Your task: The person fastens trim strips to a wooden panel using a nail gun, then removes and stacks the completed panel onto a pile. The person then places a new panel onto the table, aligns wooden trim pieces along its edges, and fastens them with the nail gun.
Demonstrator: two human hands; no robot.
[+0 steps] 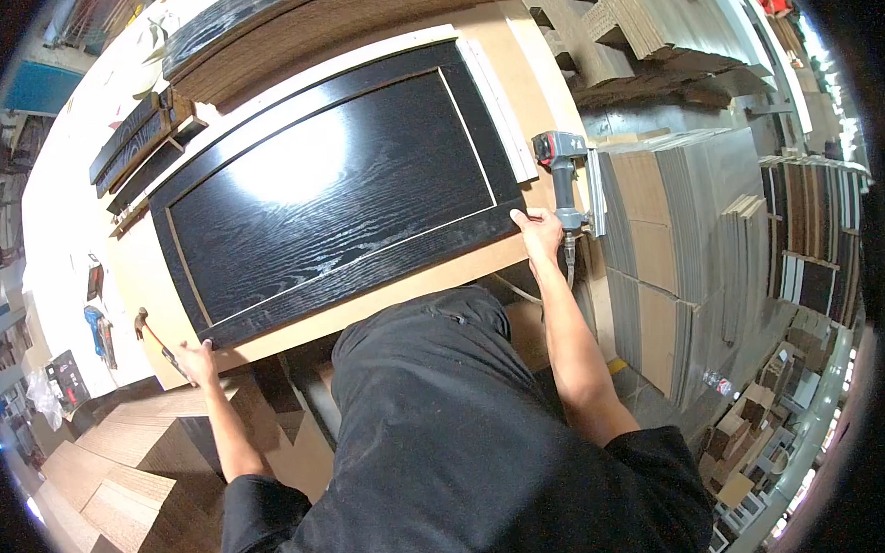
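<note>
A black wood-grain cabinet door [362, 206] with a framed centre panel lies flat on the workbench before me, bright glare on its far half. My left hand [197, 363] is at its near left corner, thumb against the edge. Beside that hand lies a hammer [149, 326], its handle running to the fingers; whether they touch it I cannot tell. At the near right corner my right hand [541, 236] grips the door, thumb on top and the other fingers partly hidden. Just past this hand a grey and black nail gun [562, 170] rests on the bench with its hose attached.
Long brown boards [356, 31] lie behind the door, with dark moulding pieces [136, 141] at far left. A blue tool [97, 332] lies left of the hammer. Stacked grey-edged panels [655, 230] stand right of the bench; brown boards [127, 463] are stacked at lower left.
</note>
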